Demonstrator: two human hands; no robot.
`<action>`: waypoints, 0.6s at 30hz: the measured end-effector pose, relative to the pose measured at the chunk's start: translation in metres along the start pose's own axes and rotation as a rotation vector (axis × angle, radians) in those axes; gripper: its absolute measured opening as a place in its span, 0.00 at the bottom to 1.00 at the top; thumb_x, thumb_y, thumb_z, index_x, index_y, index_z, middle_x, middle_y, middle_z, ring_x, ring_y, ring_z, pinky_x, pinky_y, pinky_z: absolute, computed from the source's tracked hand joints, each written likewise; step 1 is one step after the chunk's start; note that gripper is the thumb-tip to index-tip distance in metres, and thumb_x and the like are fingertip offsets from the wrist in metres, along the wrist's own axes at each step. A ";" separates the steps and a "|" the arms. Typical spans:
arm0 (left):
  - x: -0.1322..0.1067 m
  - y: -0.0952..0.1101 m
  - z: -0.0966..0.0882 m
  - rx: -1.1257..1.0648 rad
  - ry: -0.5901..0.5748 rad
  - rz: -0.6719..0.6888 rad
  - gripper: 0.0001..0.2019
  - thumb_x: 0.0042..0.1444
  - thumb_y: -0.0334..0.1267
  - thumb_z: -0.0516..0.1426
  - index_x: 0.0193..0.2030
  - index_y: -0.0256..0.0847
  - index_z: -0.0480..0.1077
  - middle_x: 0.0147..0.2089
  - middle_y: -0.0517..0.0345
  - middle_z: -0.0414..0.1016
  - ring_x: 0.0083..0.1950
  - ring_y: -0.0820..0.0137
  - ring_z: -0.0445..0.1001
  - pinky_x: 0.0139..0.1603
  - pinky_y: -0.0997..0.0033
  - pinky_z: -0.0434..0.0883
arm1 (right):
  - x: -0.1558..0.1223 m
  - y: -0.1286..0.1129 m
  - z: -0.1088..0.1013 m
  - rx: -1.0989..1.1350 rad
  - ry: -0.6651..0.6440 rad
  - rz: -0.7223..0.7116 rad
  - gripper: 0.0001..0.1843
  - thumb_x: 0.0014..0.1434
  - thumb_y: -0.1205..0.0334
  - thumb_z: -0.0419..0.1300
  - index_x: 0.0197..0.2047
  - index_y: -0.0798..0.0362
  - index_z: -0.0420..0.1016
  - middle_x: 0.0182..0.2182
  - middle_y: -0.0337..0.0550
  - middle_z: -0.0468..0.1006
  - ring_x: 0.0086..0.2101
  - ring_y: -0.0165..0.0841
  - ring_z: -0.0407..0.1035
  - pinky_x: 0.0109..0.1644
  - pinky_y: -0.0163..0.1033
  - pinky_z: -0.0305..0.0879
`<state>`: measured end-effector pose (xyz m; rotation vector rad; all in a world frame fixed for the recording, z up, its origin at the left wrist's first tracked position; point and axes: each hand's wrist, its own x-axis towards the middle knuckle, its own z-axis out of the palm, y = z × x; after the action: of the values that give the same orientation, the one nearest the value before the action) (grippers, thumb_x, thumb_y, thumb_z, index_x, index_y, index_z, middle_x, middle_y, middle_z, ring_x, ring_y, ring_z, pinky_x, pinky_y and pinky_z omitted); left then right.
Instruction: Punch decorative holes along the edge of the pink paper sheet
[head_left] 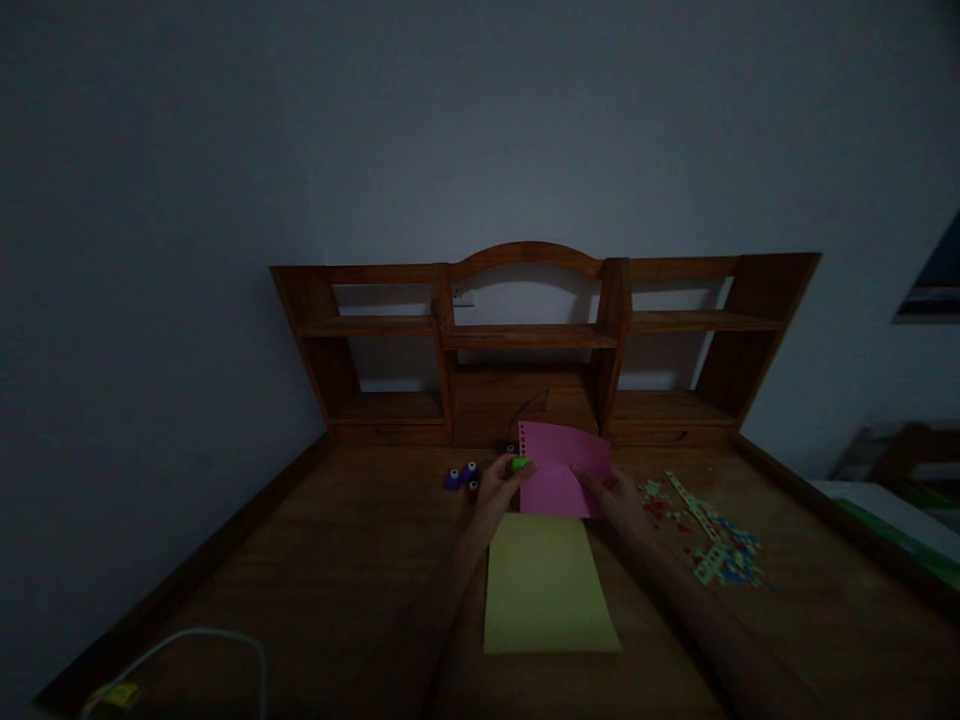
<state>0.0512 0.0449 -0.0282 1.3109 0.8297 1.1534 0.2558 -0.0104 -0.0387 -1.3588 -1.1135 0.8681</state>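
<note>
In the head view, a sheet of pink paper [559,450] is held up above the desk, with a row of holes down its upper left edge. My left hand [499,483] is closed around a small green paper punch [518,464], which sits at that edge below the holes. My right hand [611,495] grips the right side of the sheet, thumb on top. Beneath both hands a yellow sheet [547,590] lies flat on the desk. Just left of my left hand are small purple punches [452,480] and a red one [472,490], each with a white round spot.
Loose plastic pieces [731,555] in several colours lie right of my right arm. A wooden shelf unit [529,338] stands along the back of the desk [337,570]. At the lower left are a white cable [225,632] and a yellow object [116,695]. The room is dim.
</note>
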 end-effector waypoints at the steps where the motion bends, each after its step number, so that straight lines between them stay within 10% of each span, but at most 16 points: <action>1: 0.000 0.000 0.000 -0.001 0.001 0.001 0.22 0.42 0.52 0.64 0.36 0.36 0.69 0.39 0.57 0.71 0.39 0.78 0.66 0.41 0.80 0.63 | 0.000 -0.001 0.000 0.000 0.002 0.004 0.30 0.50 0.40 0.62 0.41 0.60 0.75 0.36 0.51 0.79 0.31 0.35 0.70 0.31 0.35 0.65; 18: 0.002 -0.006 -0.005 -0.003 -0.047 0.029 0.21 0.44 0.52 0.62 0.37 0.36 0.68 0.39 0.58 0.70 0.40 0.78 0.66 0.43 0.80 0.62 | -0.001 -0.005 -0.001 -0.041 0.034 -0.016 0.29 0.49 0.40 0.63 0.39 0.60 0.76 0.35 0.51 0.78 0.29 0.32 0.69 0.29 0.33 0.62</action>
<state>0.0480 0.0484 -0.0340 1.3464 0.7769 1.1422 0.2553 -0.0118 -0.0336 -1.3914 -1.1197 0.8112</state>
